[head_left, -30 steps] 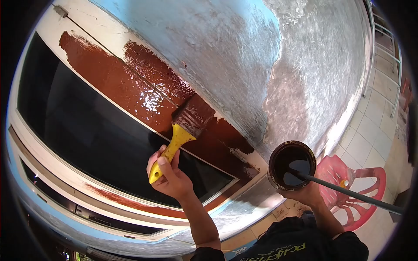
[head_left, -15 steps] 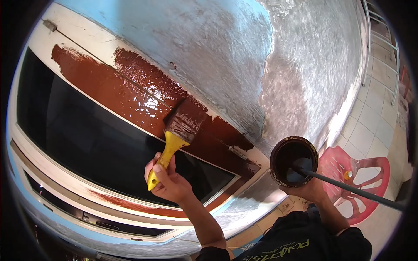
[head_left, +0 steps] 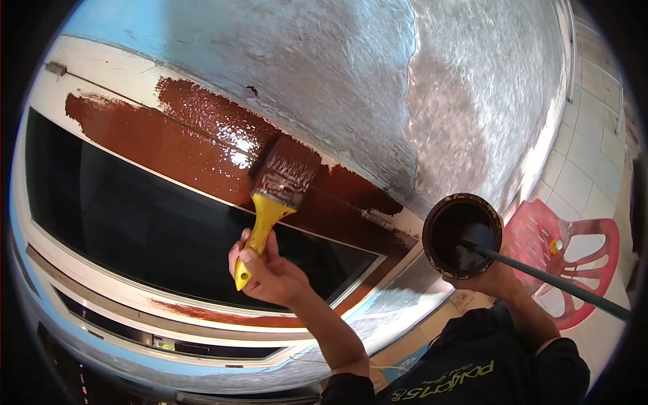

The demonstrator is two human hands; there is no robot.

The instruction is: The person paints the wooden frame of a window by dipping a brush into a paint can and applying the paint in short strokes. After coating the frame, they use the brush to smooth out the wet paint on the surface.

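A black shirt [head_left: 533, 378] fills the bottom edge. It carries yellow-green lettering that runs upside down and cannot be read for sure. Beside it shows a blue scrap with the white letters "TRA".

The left hand [head_left: 266, 273] is clenched around the yellow handle of a wide brush [head_left: 270, 209], with the thumb lying along the handle. The right hand [head_left: 496, 280] cups a round paint can [head_left: 427, 233] from below, its fingers mostly hidden behind the can. Dark paint sits inside, and a thin dark rod [head_left: 553, 287] slants out of the can's mouth to the lower right.

The brush's brown-loaded bristles press flat on a white window frame [head_left: 115, 67], whose upper bar is glossy brown with wet paint. Below it lies dark glass [head_left: 135, 209].

Behind rises a wall [head_left: 324, 61] of blue paint and bare grey plaster. Farther right stand a red plastic chair [head_left: 594, 260] and pale floor tiles [head_left: 587, 175].
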